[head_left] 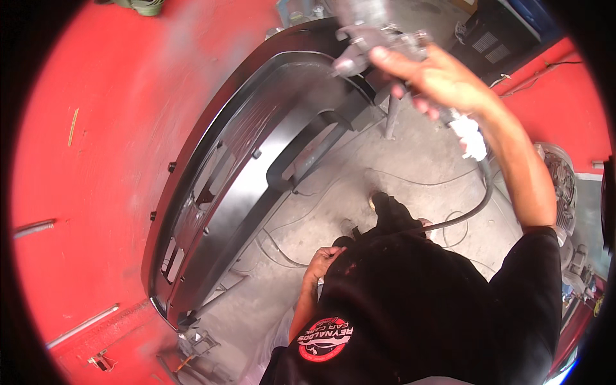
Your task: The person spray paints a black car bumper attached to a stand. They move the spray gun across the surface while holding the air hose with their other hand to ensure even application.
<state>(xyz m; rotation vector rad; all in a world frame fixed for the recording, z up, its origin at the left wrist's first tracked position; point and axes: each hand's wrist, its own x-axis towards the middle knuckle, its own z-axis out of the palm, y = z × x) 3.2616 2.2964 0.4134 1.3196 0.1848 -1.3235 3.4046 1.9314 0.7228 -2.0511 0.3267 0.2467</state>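
Observation:
My right hand (436, 80), blurred by motion, is closed around a spray gun (366, 48) at the top. The gun's nozzle points left, close over the upper end of a black car bumper cover (234, 183). Some white wrapping (471, 138) sits around the fitting below the gun, and a dark air hose (486, 192) hangs from there and curves back to my body. My left hand (319, 264) is low beside my black shirt, its fingers pinched at a dark edge; what they grip is hidden. The bumper cover stands tilted, raised off the floor on a stand (390, 119).
A red wall (96, 173) rises on the left. Thin hoses or cords (410, 182) lie on the grey concrete floor (398, 157). A dark cabinet (497, 42) stands at the upper right. Metal machine parts (559, 183) are along the right side.

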